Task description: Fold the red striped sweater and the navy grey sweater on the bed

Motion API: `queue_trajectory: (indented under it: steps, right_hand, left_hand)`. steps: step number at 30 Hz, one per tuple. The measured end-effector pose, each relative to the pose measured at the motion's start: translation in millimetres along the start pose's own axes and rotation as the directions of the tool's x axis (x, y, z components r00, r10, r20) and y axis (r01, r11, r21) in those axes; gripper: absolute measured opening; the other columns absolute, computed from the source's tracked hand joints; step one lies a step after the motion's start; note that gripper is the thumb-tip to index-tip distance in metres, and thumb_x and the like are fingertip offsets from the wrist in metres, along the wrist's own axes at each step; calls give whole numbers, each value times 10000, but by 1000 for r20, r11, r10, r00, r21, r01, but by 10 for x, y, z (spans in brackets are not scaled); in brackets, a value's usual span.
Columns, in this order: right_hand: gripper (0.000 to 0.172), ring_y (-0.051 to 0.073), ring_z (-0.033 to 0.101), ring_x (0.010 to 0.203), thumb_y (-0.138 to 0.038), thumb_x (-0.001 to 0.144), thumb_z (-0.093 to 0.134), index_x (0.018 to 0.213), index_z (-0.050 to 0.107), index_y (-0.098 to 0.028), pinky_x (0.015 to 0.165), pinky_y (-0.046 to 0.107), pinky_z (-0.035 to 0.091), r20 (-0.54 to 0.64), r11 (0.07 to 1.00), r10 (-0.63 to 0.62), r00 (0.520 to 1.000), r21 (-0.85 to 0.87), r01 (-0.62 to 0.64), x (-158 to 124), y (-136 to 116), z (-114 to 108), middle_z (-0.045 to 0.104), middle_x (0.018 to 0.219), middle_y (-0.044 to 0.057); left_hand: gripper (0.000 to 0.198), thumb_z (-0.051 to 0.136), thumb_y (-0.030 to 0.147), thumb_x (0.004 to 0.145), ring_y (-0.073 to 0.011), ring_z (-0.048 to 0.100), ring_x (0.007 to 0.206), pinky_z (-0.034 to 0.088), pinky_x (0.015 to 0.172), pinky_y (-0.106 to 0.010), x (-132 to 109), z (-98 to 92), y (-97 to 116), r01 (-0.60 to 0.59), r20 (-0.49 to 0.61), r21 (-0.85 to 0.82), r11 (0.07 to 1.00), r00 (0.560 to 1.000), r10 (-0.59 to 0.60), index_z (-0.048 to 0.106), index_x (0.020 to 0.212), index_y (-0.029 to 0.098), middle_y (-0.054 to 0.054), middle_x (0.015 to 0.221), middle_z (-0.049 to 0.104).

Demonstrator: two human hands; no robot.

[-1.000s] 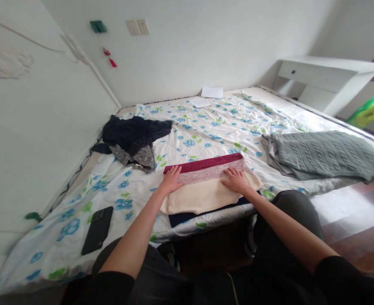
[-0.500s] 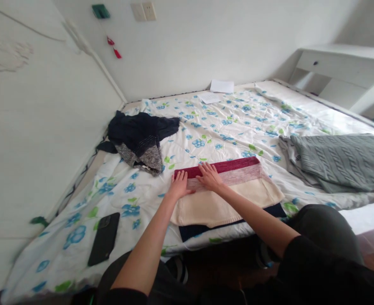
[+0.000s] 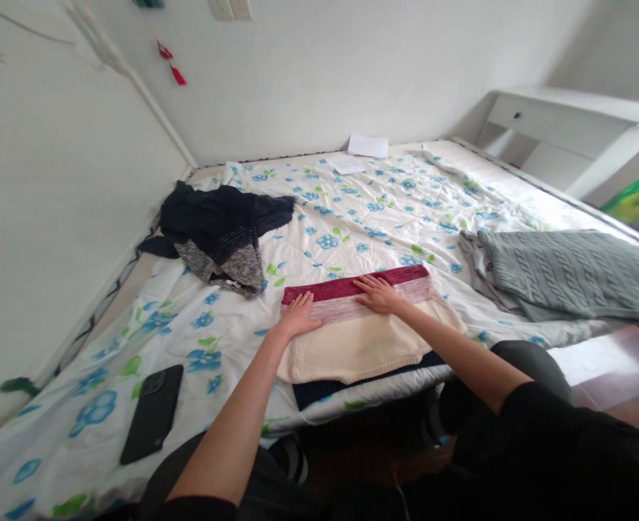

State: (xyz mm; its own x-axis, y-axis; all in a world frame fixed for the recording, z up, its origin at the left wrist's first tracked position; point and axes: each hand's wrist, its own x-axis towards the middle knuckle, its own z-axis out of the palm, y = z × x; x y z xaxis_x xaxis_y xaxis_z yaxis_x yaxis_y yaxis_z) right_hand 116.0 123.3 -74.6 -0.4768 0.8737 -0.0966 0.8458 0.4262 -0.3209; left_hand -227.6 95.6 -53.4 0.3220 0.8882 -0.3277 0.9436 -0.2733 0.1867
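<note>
A folded knit sweater (image 3: 346, 340), with maroon, pink and cream bands and a navy part showing under its near edge, lies at the front edge of the bed. My left hand (image 3: 299, 316) rests flat on its left end, fingers stretched over the pink and maroon bands. Farther right, my right hand (image 3: 380, 295) lies on the same bands with its fingers spread. Both palms press on the knit and neither hand grips anything.
On the flowered bedsheet (image 3: 319, 217) a dark crumpled garment (image 3: 216, 224) lies left and a black phone (image 3: 153, 414) nearer me. Grey cable-knit clothing (image 3: 569, 271) lies right. Papers (image 3: 367, 145) sit by the wall; a white desk (image 3: 563, 130) stands at the far right.
My right hand has slid to the right along the maroon and pink bands, away from my left hand. The whole view has shifted slightly, so most things appear farther left.
</note>
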Motion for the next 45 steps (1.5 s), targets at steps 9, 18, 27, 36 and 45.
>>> queue_trajectory:
  steps: [9, 18, 27, 36, 45]
  right_hand:
    - [699, 308, 391, 1754, -553, 1179, 503, 1784, 544, -206, 1411, 492, 348, 73, 977, 207, 976, 38, -210, -781, 1723, -430, 471, 1854, 145]
    - [729, 313, 770, 1250, -452, 1059, 797, 1688, 590, -146, 1152, 407, 560, -175, 852, 504, 846, 261, -454, -202, 1746, -432, 788, 1437, 199]
    - [278, 247, 802, 992, -386, 972, 884, 1188, 904, -211, 915, 301, 593, -34, 884, 383, 923, 303, -356, -33, 2018, -540, 879, 1065, 56]
    - [349, 294, 795, 975, -533, 1051, 776, 1070, 910, -211, 882, 348, 584, 3, 845, 530, 848, 83, -528, -178, 2090, -498, 873, 1036, 118]
    - [518, 433, 708, 1364, -466, 1207, 466, 1392, 799, -115, 1202, 559, 471, -113, 901, 399, 910, -133, -412, 7, 1223, -469, 792, 1393, 288]
  left_hand:
    - [1087, 692, 596, 941, -429, 260, 1802, 320, 1420, -557, -36, -30, 19, 36, 25, 12, 999, 999, -36, 338, 1858, 132, -205, 1940, 248]
    - [1120, 663, 609, 930, -418, 230, 1811, 290, 1444, -540, -21, -4, -14, 49, 41, 28, 998, 998, -50, 306, 1870, 117, -175, 1955, 211]
    - [1132, 684, 607, 916, -412, 259, 1805, 296, 1445, -551, 0, 30, -102, 31, 31, 0, 1000, 999, -31, 295, 1879, 157, -161, 1950, 246]
    - [1124, 661, 639, 928, -418, 246, 1806, 299, 1443, -533, 8, 49, -56, 48, 22, -12, 999, 999, -48, 319, 1864, 120, -176, 1944, 239]
    - [1121, 691, 620, 938, -440, 228, 1808, 250, 1450, -554, -32, 74, 23, 45, 19, 5, 999, 999, -45, 295, 1876, 152, -173, 1952, 208]
